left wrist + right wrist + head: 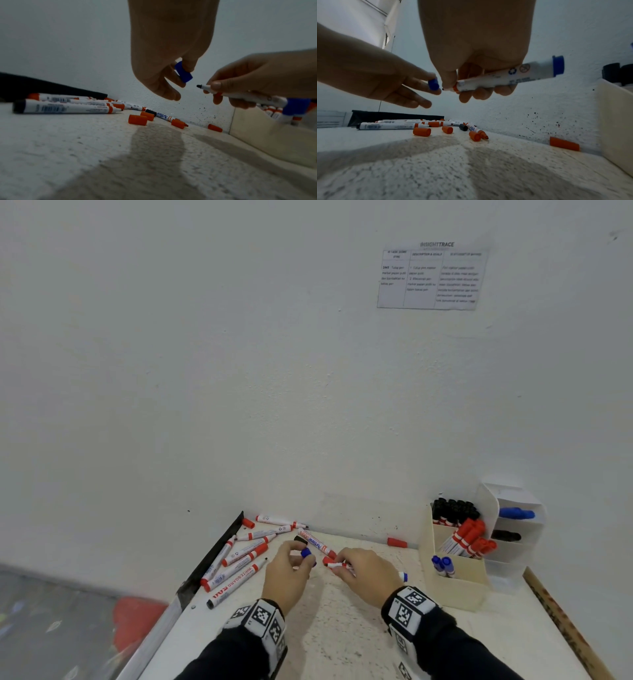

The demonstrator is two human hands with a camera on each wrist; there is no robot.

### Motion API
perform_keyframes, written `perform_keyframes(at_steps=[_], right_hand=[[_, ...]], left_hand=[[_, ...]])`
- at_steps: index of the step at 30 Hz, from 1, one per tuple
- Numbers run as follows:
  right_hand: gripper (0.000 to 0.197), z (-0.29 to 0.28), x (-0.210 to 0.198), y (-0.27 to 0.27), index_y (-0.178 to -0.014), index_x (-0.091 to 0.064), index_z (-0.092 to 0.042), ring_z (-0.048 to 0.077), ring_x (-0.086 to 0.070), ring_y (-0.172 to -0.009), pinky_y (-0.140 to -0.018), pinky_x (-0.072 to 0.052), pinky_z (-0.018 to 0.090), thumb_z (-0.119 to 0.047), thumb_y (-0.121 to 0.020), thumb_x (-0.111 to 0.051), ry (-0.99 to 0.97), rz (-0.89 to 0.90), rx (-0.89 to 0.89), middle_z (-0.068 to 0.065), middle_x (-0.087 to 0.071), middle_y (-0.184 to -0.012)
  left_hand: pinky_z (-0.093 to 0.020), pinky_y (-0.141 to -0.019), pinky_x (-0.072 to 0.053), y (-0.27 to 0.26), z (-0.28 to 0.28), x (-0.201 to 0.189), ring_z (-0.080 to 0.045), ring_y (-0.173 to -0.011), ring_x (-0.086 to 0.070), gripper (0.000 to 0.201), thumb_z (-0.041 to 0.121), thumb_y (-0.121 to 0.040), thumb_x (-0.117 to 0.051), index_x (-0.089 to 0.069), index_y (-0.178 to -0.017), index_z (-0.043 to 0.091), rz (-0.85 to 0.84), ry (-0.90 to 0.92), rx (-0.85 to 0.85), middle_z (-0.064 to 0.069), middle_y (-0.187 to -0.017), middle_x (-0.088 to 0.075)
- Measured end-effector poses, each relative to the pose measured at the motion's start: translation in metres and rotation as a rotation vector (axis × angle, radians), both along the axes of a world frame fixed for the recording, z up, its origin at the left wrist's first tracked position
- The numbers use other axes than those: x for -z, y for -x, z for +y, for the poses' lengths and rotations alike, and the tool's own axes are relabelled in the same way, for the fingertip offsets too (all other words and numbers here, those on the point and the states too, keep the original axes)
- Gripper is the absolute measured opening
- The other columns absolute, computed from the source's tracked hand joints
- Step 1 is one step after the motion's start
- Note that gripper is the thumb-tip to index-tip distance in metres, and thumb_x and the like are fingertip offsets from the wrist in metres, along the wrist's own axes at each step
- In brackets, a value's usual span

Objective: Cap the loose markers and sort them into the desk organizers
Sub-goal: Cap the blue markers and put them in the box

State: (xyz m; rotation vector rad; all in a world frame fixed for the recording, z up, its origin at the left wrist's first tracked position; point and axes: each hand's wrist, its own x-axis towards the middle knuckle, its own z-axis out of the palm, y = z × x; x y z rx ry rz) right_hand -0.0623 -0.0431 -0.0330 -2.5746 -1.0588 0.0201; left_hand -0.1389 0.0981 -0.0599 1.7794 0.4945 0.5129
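Left hand (pixel 164 56) pinches blue cap (pixel 183 71); right hand (pixel 476 44) grips uncapped marker (pixel 505 79) mid-barrel above table centre (pixel 342 628); light, stiff, smooth plastic, best held near tip

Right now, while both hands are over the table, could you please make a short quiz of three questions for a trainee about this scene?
1. True or false: the blue cap is already pushed onto the marker.
2. Which hand holds the uncapped marker? A) left hand B) right hand C) neither
3. Fill in: the loose cap lying by itself along the wall, near the cream organizer, is ____ in colour.

Key:
1. False; the left hand pinches the cap just short of the marker's bare tip.
2. B
3. Red; it is the red cap.
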Motion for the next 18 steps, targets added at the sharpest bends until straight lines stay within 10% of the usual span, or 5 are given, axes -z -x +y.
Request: perform_keyframes(at_steps=[9,18], right_hand=[[0.028,-0.015,0.002,0.007,-0.111,-0.059,-0.028,0.007,-0.049,-0.081,-0.057,-0.032,0.013,-0.043,-0.094,-0.044,-0.162,0.026,0.002,-0.006,-0.063,-0.098],[0.031,-0.028,0.004,0.011,-0.12,-0.058,-0.022,0.016,-0.053,-0.101,-0.087,-0.043,0.028,-0.031,-0.091,-0.053,-0.108,0.102,-0.063,0.0,-0.058,-0.11]], left_hand=[[-0.027,-0.067,-0.047,0.004,-0.02,-0.016,-0.018,-0.073,-0.066,0.01,0.012,-0.093,-0.054,-0.048,-0.098,0.019,0.006,0.374,0.095,-0.003,-0.089,-0.069],[-0.027,-0.066,-0.049,0.007,-0.03,-0.015,-0.018,-0.069,-0.068,0.006,0.014,-0.092,-0.054,-0.049,-0.096,0.015,0.132,0.424,0.212,-0.004,-0.09,-0.071]])
